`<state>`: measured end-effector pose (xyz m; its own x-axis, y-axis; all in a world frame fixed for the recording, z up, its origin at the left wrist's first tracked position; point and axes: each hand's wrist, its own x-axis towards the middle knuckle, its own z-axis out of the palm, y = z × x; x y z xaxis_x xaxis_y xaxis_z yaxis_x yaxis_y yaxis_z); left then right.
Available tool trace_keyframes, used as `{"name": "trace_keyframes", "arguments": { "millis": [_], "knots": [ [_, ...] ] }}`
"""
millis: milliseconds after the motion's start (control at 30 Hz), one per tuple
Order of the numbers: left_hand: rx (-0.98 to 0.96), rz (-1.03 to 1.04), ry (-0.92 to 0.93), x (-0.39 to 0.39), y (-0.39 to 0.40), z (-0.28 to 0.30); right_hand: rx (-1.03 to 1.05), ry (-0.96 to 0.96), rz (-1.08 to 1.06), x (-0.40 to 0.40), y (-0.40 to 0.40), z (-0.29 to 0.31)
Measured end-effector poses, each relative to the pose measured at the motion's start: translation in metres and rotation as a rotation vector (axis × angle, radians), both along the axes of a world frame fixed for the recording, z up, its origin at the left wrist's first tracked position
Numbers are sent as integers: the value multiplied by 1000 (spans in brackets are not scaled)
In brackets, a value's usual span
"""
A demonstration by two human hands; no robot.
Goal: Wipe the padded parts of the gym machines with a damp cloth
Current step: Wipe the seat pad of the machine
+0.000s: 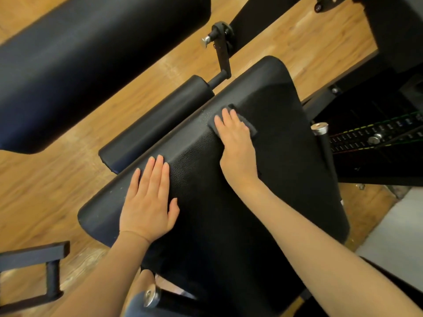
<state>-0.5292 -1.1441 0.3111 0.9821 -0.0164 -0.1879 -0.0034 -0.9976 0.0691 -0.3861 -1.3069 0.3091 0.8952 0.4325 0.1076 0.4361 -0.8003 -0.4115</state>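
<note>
your right hand (237, 143) presses the limp cloth (248, 126) flat-fingered onto the pad (286, 156); left hand (148, 200) rests open, bracing. keep your palm on it.

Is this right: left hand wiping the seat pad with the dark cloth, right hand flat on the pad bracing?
Not quite: the hands are swapped. In the head view the right hand presses the dark cloth on the seat pad, and the left hand lies flat on the pad near its edge, holding nothing. The rest stands.
</note>
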Motion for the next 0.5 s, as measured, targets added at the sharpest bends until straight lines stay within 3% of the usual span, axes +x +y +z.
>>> {"name": "trace_keyframes", "arguments": {
  "millis": [100,233,300,433,500],
  "knots": [
    [-5,4,-3,0,1,0,56,-66,57,29,-30,9],
    [5,-2,-7,-1,1,-2,-36,39,-299,103,-62,19],
    [4,-5,-2,0,1,-2,-105,61,-343,106,-51,15],
    [8,0,2,0,1,0,-100,-55,55,46,-8,8],
    [5,-1,7,0,0,0,-79,-21,225,20,-2,9]
  ]
}}
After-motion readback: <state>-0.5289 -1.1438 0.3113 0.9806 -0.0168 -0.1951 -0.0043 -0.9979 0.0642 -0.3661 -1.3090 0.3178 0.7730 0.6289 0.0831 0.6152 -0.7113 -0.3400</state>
